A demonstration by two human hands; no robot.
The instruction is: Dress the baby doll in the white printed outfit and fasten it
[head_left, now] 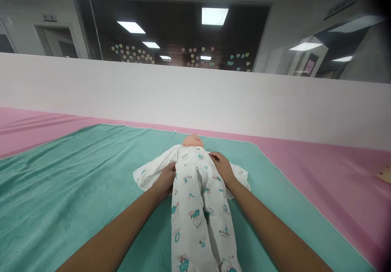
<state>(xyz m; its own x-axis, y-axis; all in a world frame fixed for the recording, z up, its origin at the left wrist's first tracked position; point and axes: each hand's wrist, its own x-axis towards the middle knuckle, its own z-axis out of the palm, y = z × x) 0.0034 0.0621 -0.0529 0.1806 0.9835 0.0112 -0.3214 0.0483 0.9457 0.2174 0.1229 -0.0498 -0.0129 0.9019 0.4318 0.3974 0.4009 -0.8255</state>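
Trousers (188, 200) lie between left hand (165, 179), at nine o'clock, and right hand (222, 167), at three, both touching. Whether either clasps them, I cannot tell.

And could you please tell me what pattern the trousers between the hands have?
The trousers are white with scattered, partly teal cartoon prints; head view.

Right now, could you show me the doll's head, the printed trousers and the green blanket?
Doll's head (192, 141): head view, middle of its visible part.
Printed trousers (188, 200): head view, on the leg nearer the picture's left.
Green blanket (76, 190): head view, bare stretch at picture left.
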